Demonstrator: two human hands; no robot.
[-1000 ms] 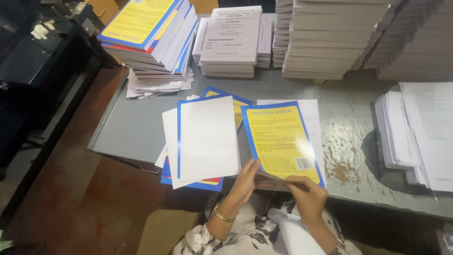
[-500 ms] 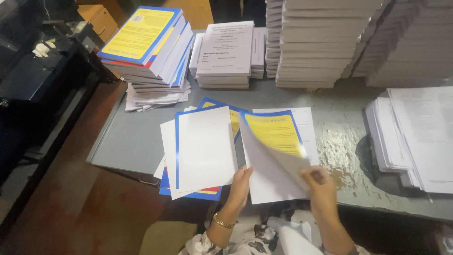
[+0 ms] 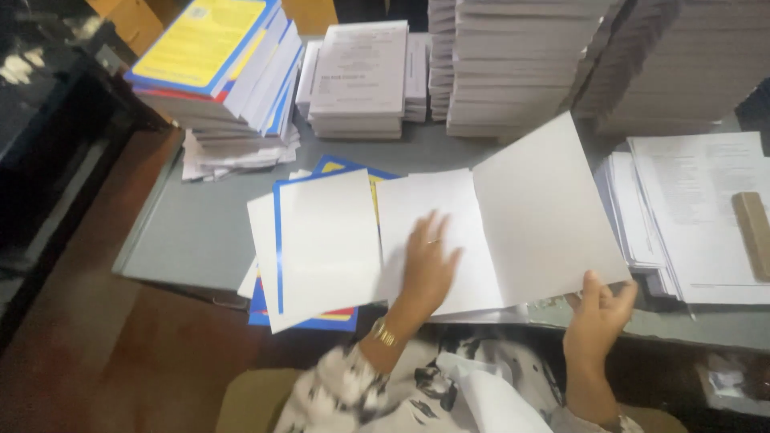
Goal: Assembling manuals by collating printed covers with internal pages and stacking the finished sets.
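Dim, soft-focus view; white sheets glare, left side shadowed.

Two hands are seen – the left hand (image 3: 429, 265) and the right hand (image 3: 597, 317). One opened white cover (image 3: 513, 232) is counted, one yellow-and-blue booklet pile (image 3: 216, 72), one wooden block (image 3: 754, 232) – tall paper stacks cannot be counted exactly.

Yellow-blue book stack (image 3: 212, 68), white paper piles (image 3: 521, 60), possibly wooden block (image 3: 754, 234).

Gold wrist bracelet (image 3: 383, 332), finger ring, blk/white patterned clothing (image 3: 361, 397).
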